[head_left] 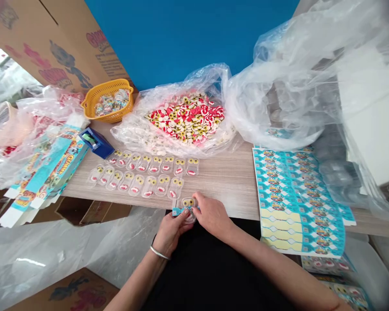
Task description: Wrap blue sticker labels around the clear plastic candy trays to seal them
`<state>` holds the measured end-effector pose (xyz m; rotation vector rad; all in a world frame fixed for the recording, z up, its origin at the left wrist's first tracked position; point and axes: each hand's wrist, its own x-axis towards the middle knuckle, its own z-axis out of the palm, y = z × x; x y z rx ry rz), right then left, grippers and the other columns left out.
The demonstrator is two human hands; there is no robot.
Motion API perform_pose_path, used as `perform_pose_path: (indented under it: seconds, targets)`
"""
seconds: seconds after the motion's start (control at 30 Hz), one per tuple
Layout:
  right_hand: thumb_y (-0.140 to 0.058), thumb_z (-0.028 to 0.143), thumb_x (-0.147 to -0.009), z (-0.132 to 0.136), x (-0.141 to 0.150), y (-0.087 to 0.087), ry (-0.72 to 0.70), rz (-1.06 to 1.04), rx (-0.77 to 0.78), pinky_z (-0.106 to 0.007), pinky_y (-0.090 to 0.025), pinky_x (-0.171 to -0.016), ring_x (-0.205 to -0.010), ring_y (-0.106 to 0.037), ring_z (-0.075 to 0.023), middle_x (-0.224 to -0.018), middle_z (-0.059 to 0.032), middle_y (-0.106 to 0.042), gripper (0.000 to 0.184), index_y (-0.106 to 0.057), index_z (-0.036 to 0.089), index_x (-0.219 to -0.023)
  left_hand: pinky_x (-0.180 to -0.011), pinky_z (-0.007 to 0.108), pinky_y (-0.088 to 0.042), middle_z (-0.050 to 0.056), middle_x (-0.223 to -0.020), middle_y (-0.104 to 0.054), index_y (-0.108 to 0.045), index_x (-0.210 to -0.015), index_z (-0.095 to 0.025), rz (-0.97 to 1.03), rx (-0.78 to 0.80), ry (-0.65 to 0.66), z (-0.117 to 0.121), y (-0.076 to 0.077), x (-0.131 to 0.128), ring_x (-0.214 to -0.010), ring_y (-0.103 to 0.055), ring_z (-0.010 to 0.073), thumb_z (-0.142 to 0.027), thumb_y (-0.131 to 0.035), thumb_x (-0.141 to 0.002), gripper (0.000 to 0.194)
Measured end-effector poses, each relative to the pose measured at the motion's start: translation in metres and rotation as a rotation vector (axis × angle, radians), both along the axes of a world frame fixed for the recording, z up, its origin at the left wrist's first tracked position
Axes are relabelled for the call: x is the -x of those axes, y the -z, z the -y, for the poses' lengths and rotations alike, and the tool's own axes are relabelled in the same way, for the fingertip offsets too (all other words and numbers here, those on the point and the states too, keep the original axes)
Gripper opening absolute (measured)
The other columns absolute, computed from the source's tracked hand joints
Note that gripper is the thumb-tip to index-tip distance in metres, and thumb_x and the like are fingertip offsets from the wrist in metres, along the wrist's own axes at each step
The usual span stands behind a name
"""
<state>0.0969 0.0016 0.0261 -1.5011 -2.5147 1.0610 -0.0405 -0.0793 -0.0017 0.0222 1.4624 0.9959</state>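
A small transparent candy pack (188,201) with two yellow gummy eyes is held at the table's front edge. A blue printed label strip (176,211) lies across its middle, one end sticking out to the left. My left hand (171,229) grips the pack's lower left side, thumb on the label. With closed fingers, my right hand (213,216) holds the pack's right side; its fingertips partly hide it. Just beyond are two rows of similar transparent packs (149,186), each with yellow eyes and a red-and-white gummy piece. The lower part of the held pack is mostly covered.
An open plastic bag of loose gummies (188,119) sits at the back. Left of it stand a yellow basket (107,116) with wrapped packs and a blue tape dispenser (99,144). Label sheets (278,194) lie right; folded printed cartons (48,168) lie far left.
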Motion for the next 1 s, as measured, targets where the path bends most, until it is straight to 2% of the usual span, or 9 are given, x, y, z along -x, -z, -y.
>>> perform_pose_path:
  seconds: [0.07,0.17,0.27,0.33,0.47,0.63,0.73,0.83,1.0]
  targets:
    - [-0.065,0.032,-0.085,-0.001,-0.008,0.000,0.067,-0.046,0.055,-0.030,-0.038,-0.065,-0.078,-0.067,-0.0222,-0.084,-0.0025,-0.073,0.030,-0.057,0.022,-0.112,-0.061,0.026,-0.058,0.011,-0.082,-0.074,-0.071,-0.086,-0.009,-0.011,0.027,0.003,0.004,-0.004,0.000,-0.067,-0.067,0.0163,-0.036,-0.091,-0.056,0.045]
    - [-0.070,0.040,-0.081,-0.002,-0.026,0.000,0.218,-0.234,0.207,-0.028,-0.039,-0.063,-0.069,-0.063,-0.0179,-0.079,0.0003,-0.071,0.037,-0.059,0.022,-0.112,-0.059,0.026,-0.058,0.010,-0.080,-0.073,-0.072,-0.084,-0.009,-0.021,0.032,0.011,0.007,-0.017,0.001,-0.065,-0.066,0.0152,-0.036,-0.092,-0.055,0.044]
    - [-0.069,0.046,-0.081,-0.002,-0.043,-0.004,0.303,-0.499,0.404,-0.026,-0.040,-0.061,-0.065,-0.057,-0.0136,-0.083,-0.0008,-0.069,0.033,-0.063,0.020,-0.101,-0.062,0.026,-0.057,0.008,-0.079,-0.073,-0.071,-0.082,-0.011,-0.057,-0.079,0.003,-0.001,-0.034,-0.003,-0.069,-0.066,0.0160,-0.036,-0.091,-0.057,0.041]
    - [-0.068,0.047,-0.082,-0.004,-0.052,-0.009,0.320,-0.659,0.497,-0.024,-0.038,-0.058,-0.062,-0.052,-0.0114,-0.076,0.0003,-0.064,0.030,-0.064,0.018,-0.088,-0.063,0.025,-0.057,0.006,-0.078,-0.072,-0.071,-0.081,-0.012,-0.078,-0.186,0.016,-0.013,-0.046,-0.007,-0.070,-0.066,0.0152,-0.035,-0.089,-0.060,0.036]
    - [-0.067,0.051,-0.082,-0.015,-0.068,-0.030,0.383,-0.858,0.556,-0.023,-0.025,-0.049,-0.051,-0.035,-0.0071,-0.058,0.0066,-0.046,0.035,-0.059,0.018,-0.077,-0.061,0.024,-0.055,0.003,-0.074,-0.070,-0.071,-0.080,-0.014,-0.025,-0.333,0.104,-0.040,-0.069,-0.020,-0.066,-0.063,0.0127,-0.031,-0.086,-0.066,0.027]
    - [-0.072,0.051,-0.080,-0.023,-0.082,-0.047,0.386,-1.084,0.607,-0.023,-0.022,-0.047,-0.049,-0.034,-0.0059,-0.060,0.0065,-0.046,0.037,-0.056,0.018,-0.075,-0.057,0.023,-0.054,0.001,-0.070,-0.067,-0.071,-0.078,-0.014,0.163,-0.431,0.225,-0.062,-0.091,-0.045,-0.061,-0.059,0.0102,-0.030,-0.084,-0.070,0.023]
    - [-0.072,0.049,-0.081,-0.022,-0.082,-0.042,0.373,-1.220,0.632,-0.022,-0.021,-0.048,-0.049,-0.033,-0.0054,-0.060,0.0062,-0.047,0.036,-0.055,0.019,-0.076,-0.056,0.023,-0.054,0.002,-0.067,-0.066,-0.072,-0.079,-0.013,0.233,-0.422,0.320,-0.070,-0.096,-0.058,-0.058,-0.059,0.0103,-0.032,-0.085,-0.069,0.025]
    - [-0.074,0.052,-0.078,-0.021,-0.081,-0.035,0.410,-1.290,0.670,-0.022,-0.020,-0.046,-0.047,-0.033,-0.0051,-0.061,0.0060,-0.050,0.038,-0.053,0.019,-0.077,-0.057,0.023,-0.055,0.002,-0.067,-0.067,-0.072,-0.080,-0.013,0.228,-0.411,0.352,-0.076,-0.097,-0.066,-0.058,-0.060,0.0103,-0.032,-0.086,-0.067,0.027]
    - [-0.079,0.057,-0.068,-0.025,-0.080,-0.022,0.442,-1.238,0.854,-0.020,-0.016,-0.043,-0.043,-0.031,-0.0043,-0.058,0.0071,-0.052,0.047,-0.053,0.020,-0.081,-0.061,0.026,-0.057,0.004,-0.070,-0.069,-0.071,-0.082,-0.013,0.267,-0.376,0.405,-0.077,-0.090,-0.067,-0.062,-0.065,0.0134,-0.034,-0.086,-0.067,0.029]
